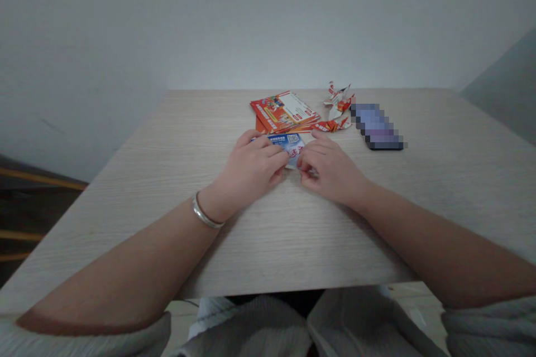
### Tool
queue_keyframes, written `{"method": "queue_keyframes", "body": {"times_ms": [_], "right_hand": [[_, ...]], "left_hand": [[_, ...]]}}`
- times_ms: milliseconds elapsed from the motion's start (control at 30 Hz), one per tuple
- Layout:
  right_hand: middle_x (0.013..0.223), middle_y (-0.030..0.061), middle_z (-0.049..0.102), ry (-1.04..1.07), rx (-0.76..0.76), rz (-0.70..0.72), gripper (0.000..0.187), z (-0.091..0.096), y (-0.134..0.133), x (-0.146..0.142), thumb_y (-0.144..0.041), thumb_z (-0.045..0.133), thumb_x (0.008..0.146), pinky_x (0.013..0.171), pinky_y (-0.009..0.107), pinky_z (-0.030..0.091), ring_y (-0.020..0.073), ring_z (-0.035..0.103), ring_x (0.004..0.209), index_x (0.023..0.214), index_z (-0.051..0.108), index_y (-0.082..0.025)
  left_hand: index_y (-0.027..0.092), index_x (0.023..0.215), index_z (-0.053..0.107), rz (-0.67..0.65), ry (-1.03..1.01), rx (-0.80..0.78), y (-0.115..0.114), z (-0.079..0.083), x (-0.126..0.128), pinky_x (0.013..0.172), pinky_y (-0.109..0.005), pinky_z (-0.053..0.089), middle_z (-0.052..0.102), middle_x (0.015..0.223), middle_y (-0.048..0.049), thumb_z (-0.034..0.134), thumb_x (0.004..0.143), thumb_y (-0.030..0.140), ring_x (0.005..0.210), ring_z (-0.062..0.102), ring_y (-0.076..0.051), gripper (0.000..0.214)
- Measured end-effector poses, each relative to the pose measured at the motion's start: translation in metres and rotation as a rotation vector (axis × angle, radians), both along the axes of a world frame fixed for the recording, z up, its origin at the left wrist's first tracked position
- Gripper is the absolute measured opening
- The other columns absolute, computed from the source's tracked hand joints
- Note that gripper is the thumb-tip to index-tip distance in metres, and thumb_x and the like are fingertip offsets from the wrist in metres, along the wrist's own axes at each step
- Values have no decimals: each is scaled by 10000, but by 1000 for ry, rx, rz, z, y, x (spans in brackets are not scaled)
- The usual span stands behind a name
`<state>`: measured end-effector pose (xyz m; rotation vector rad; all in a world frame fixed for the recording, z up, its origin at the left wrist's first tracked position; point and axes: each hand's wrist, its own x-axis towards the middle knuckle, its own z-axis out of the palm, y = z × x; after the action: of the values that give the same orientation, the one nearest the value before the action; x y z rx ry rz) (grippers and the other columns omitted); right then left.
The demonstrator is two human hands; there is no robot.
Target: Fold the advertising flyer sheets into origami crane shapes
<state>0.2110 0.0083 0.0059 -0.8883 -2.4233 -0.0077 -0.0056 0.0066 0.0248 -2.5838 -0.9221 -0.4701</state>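
A small blue and white printed paper [292, 145] lies on the wooden table [167, 178] between my hands. My left hand [253, 170] rests on its left part, fingers curled and pressing it down; a silver bangle sits on that wrist. From the right, my right hand [329, 170] pinches the paper's right edge with bent fingers. Most of the paper is hidden under my fingers.
A stack of red and orange leaflets [285, 111] lies just beyond my hands. Folded paper figures [338, 101] and a folded red scrap [333, 125] sit right of the stack. A dark phone [379, 127] lies further right. A white wall stands behind the table.
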Motion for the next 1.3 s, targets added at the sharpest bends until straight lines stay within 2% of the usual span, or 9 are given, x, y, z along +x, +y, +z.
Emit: {"method": "queue_keyframes", "body": {"times_ms": [100, 233, 533, 767, 1033, 1200, 1300], "right_hand": [[801, 57, 685, -1, -65, -1, 150, -1, 1, 2, -97, 549, 735, 949, 439, 478, 229, 626, 840, 718, 493, -235], [847, 73, 696, 18, -127, -33, 178, -2, 2, 7, -82, 557, 713, 852, 394, 485, 240, 622, 875, 721, 470, -237], [838, 74, 697, 32, -145, -48, 201, -5, 3, 15, -74, 565, 700, 792, 367, 478, 238, 629, 851, 692, 448, -238], [833, 51, 711, 48, -197, -160, 232, -2, 1, 24, -75, 596, 687, 710, 329, 467, 212, 648, 801, 662, 435, -240], [868, 75, 733, 83, -210, -192, 236, 0, 2, 34, -89, 593, 687, 733, 353, 488, 235, 679, 837, 648, 417, -242], [873, 79, 726, 61, -202, -204, 209, 0, 4, 41, -117, 593, 700, 730, 349, 478, 233, 668, 834, 649, 430, -237], [862, 72, 710, -29, -191, -197, 143, 1, 2, 38, -132, 592, 721, 718, 341, 464, 227, 647, 818, 695, 487, -226]], "left_hand": [[213, 802, 652, 14, -1, -23, 1, 0, -2, 897, -461, 433, 757, 856, -44, 594, 858, 183, 876, 645, -253, 86], [210, 760, 636, 54, -4, -51, 4, 0, -6, 862, -448, 433, 744, 832, -53, 575, 842, 170, 842, 637, -245, 110], [201, 757, 659, 94, -3, -52, 11, -1, -11, 897, -455, 454, 747, 817, -60, 561, 850, 181, 825, 657, -246, 136], [213, 765, 688, 164, 21, -45, 18, 0, -20, 892, -451, 475, 739, 765, -48, 612, 823, 215, 793, 669, -242, 96], [226, 772, 670, 207, 25, -28, 24, -2, -30, 926, -465, 473, 734, 766, -48, 584, 830, 209, 799, 671, -246, 105], [215, 803, 661, 260, -54, -39, 26, -3, -33, 832, -403, 477, 715, 744, -38, 557, 849, 208, 737, 659, -224, 114], [181, 916, 703, 217, -91, -130, 21, -1, -26, 768, -367, 476, 742, 846, -65, 542, 905, 238, 769, 665, -222, 170]]}}
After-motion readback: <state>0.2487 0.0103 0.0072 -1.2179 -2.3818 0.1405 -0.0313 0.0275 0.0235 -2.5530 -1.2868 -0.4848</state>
